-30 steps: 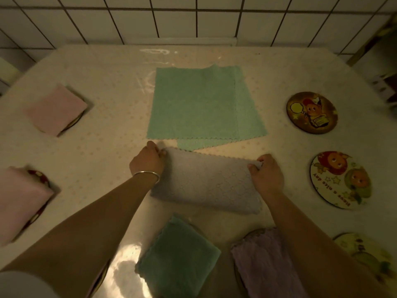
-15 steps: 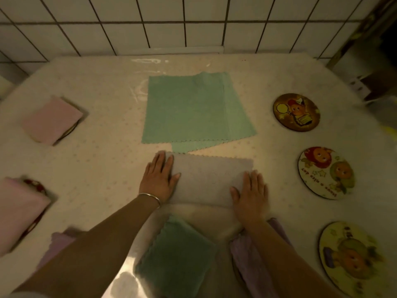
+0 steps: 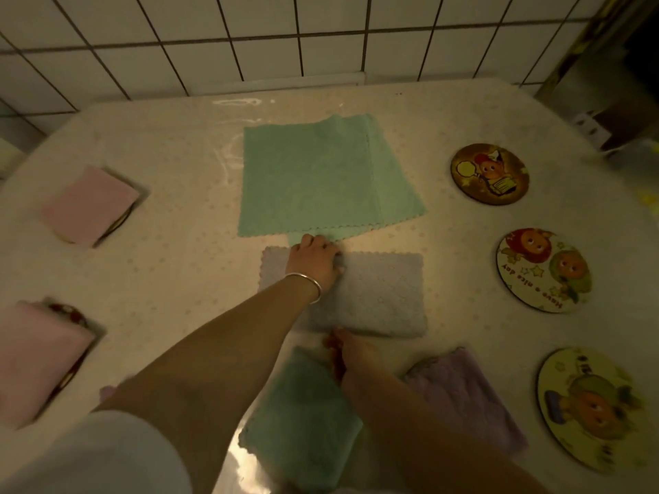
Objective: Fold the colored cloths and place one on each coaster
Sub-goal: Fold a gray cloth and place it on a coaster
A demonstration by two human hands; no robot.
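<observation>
Grey cloth (image 3: 378,294) long axis left-right; left hand (image 3: 313,258) pinching far edge; right hand (image 3: 351,354) unclear.

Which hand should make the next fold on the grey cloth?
Left, probably. The left hand already rests on the grey cloth at its far edge, left of middle; the right hand sits at its near edge.

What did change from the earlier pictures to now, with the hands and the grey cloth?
The left hand moved to the far edge of the grey cloth and curls there. The right hand left the cloth for its near edge. The cloth stayed folded in half; green cloths and coasters did not move.
</observation>
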